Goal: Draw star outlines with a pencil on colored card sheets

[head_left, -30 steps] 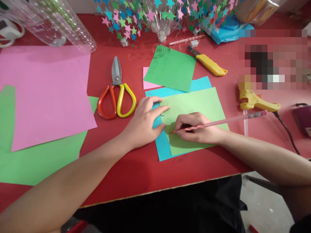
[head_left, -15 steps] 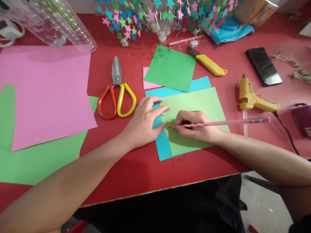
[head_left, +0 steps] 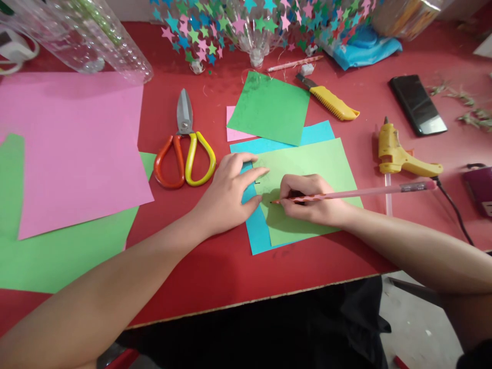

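A light green sheet of paper point(head_left: 307, 159) lies on top of a blue sheet point(head_left: 253, 236) on the red table. My left hand point(head_left: 234, 192) rests with spread fingers on the left edge of both sheets. In my right hand point(head_left: 313, 200) is a pink pencil point(head_left: 365, 192), its tip at the light green paper and its eraser end pointing right. A small dark mark shows near my left fingers. Behind these sheets lies a dark green paper point(head_left: 272, 107), partly over a small pink piece point(head_left: 234, 128).
Scissors point(head_left: 185, 143) lie left of my left hand. A yellow cutter knife point(head_left: 330, 100), a glue gun point(head_left: 395, 154) and a phone point(head_left: 417, 105) lie to the right. Large pink paper point(head_left: 80, 148) covers the left side. Star decorations point(head_left: 253, 25) stand at the back.
My right hand and the pencil have shifted slightly to the right, and the pencil's eraser end sits a little higher. My left hand has stayed in place.
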The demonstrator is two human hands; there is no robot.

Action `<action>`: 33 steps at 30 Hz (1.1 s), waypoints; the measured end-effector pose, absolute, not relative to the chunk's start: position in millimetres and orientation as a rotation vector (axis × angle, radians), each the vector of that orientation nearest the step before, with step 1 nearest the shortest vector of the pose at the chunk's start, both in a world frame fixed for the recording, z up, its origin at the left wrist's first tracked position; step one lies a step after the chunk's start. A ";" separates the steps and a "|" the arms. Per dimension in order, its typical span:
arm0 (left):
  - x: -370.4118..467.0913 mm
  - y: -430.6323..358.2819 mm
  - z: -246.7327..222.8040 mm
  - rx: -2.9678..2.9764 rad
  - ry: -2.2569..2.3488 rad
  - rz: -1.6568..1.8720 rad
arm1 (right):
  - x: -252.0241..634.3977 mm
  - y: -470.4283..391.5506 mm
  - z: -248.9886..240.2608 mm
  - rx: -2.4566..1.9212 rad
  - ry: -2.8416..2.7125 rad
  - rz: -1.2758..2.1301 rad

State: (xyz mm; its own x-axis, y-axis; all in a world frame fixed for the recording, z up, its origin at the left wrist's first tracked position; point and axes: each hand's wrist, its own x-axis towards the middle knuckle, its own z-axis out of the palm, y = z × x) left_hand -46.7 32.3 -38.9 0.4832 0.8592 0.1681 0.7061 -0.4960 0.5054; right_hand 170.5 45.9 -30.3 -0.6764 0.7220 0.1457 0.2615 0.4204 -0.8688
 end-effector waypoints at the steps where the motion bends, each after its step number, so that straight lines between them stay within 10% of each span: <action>1: -46.6 32.4 -38.9 2.367 1.310 0.575 | 170.7 46.0 -29.9 -0.827 -2.175 1.207; 33: -45.8 32.3 -38.7 2.350 1.314 0.588 | 169.5 42.0 -28.9 -0.806 -2.263 1.173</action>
